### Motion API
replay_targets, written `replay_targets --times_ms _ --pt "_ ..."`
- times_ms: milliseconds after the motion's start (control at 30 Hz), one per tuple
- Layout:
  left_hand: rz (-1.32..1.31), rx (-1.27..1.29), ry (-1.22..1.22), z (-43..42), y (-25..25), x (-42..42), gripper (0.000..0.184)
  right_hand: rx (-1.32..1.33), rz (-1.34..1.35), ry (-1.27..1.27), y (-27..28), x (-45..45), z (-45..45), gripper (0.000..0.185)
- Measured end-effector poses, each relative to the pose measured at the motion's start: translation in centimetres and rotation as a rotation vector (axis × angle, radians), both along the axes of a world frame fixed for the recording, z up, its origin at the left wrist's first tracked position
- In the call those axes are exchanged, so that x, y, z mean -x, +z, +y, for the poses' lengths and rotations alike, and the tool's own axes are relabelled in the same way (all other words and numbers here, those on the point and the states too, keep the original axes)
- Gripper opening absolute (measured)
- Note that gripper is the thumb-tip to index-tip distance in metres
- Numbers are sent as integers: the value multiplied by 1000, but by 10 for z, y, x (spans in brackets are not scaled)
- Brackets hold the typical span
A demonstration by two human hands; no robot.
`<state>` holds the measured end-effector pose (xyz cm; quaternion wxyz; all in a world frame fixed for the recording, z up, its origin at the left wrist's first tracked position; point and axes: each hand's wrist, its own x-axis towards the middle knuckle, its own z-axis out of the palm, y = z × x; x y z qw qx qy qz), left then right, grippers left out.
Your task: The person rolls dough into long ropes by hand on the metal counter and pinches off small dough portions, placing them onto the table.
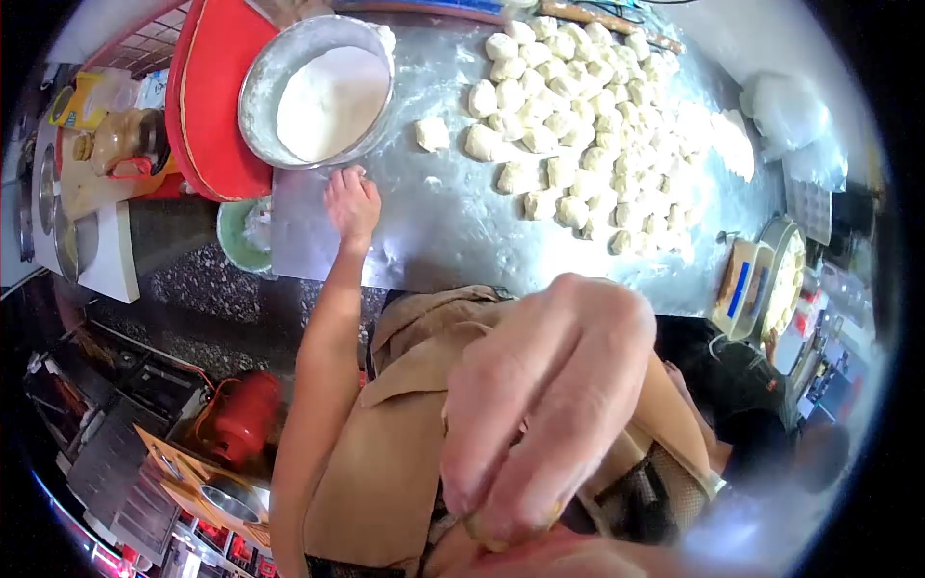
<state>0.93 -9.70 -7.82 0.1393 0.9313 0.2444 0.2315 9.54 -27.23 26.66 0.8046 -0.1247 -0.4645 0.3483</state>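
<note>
My left hand [353, 204] rests on the metal table with its fingers curled in, just below the rim of a metal bowl [249, 116] of white flour [332, 104]; nothing shows in it. Very close to the camera, my right hand [549, 405] is raised over my apron, fingers bent and pressed together. Something yellowish shows at its fingertips; what it holds, if anything, is hidden. Many pale dough pieces [578, 125] cover the table's middle and right. One single piece [433, 134] lies apart, right of the bowl.
A red round lid-like object [217, 96] leans left of the bowl. Below it, a green basin [241, 241] sits beside the table [434, 246]. A rolling pin [612, 21] lies at the far edge. Containers [742, 289] stand at the right; a red gas cylinder [249, 416] is at lower left.
</note>
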Motion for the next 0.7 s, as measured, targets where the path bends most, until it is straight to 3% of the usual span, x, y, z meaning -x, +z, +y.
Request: replay_targets --times_ms 333,533,700 --pt "34 -1 9 1 -2 1 17 35 127 -120 3 6 -5 13" --pt "84 18 14 1 3 0 17 144 243 115 -12 -8 0 26" --pt "108 21 20 4 0 0 17 36 54 40 -16 -29 16 23"
